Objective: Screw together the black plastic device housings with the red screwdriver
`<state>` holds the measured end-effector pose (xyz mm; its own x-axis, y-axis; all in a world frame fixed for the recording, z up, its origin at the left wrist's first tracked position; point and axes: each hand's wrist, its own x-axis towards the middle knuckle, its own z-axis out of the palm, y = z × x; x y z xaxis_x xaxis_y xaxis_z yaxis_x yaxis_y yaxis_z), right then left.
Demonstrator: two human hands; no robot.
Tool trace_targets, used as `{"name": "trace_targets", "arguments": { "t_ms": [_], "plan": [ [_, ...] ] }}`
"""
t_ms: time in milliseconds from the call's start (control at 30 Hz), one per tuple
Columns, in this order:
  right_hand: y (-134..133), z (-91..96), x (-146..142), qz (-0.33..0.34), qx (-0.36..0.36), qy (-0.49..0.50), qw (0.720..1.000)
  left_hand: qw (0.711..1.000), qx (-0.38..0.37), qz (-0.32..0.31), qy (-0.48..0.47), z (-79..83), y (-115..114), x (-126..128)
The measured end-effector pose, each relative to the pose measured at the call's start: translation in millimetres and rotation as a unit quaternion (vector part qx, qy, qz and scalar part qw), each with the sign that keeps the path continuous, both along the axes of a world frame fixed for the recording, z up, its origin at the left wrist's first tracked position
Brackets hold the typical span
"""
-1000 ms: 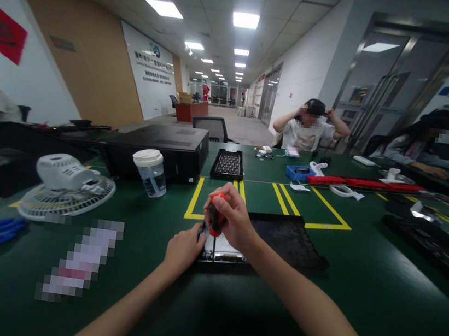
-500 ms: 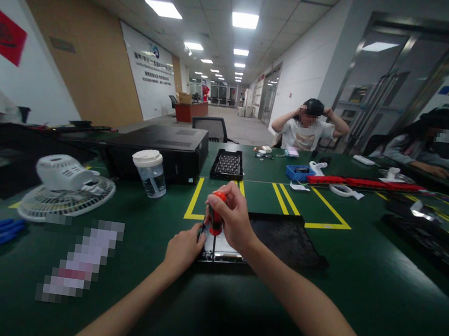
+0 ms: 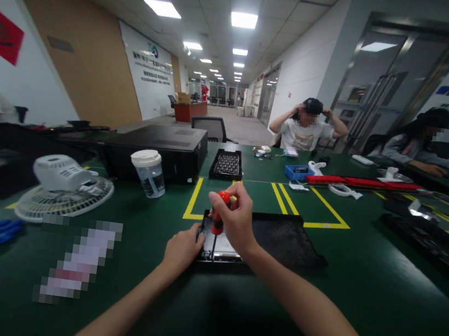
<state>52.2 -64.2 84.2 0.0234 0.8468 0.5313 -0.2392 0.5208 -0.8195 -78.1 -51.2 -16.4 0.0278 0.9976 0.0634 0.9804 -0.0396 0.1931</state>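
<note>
My right hand [image 3: 234,219] is wrapped round the red and black handle of a screwdriver [image 3: 219,215], held upright with its tip down on a flat black device [image 3: 281,241] lying on the green table. My left hand [image 3: 183,249] rests with curled fingers on the device's left near corner, close to the screwdriver shaft. What the left fingers hold, if anything, is hidden. A bright metal panel shows under the tool.
A black tray of small parts [image 3: 228,164] sits beyond the yellow tape outline [image 3: 195,200]. A lidded plastic cup [image 3: 149,172], a white desk fan [image 3: 62,188] and a black case [image 3: 164,149] stand to the left. People sit across the table [image 3: 205,314], with a blue bin [image 3: 299,172] nearby.
The screwdriver handle has turned and tilted slightly in my right hand, its red top showing more. My left hand stays on the device.
</note>
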Motion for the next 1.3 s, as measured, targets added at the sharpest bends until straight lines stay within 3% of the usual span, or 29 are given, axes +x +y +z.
{"name": "trace_targets", "arguments": {
  "t_ms": [167, 533, 667, 800, 1000, 1133, 1300],
  "plan": [
    [-4.1, -2.7, -0.5, -0.052, 0.005, -0.011, 0.999, 1.0, -0.007, 0.01, 0.003, 0.8, 0.2, 1.0],
    [1.8, -4.9, 1.2, -0.003, 0.013, -0.015, 1.0, 1.0, 0.004, 0.002, -0.002, -0.8, 0.2, 0.1],
    [12.2, -4.7, 1.1, 0.114, 0.005, -0.01, 0.993, 1.0, 0.001, 0.001, -0.004, -1.7, 0.8, -0.6],
    [17.6, -2.8, 0.0, 0.25, 0.006, 0.03, 0.968, 1.0, -0.001, 0.006, 0.004, -2.1, 1.8, -0.6],
    [26.8, 5.0, 4.5, 0.375, 0.005, 0.009, 0.927, 1.0, -0.003, 0.002, -0.003, 0.2, 1.6, -0.8],
    [39.6, 6.4, 8.2, 0.471, 0.005, -0.004, 0.882, 1.0, -0.007, 0.008, 0.006, -0.3, 2.2, -0.6],
    [53.7, 1.9, 6.4, 0.539, -0.003, 0.027, 0.842, 1.0, 0.014, 0.002, 0.009, -5.3, 3.6, -1.1]
  ]
}}
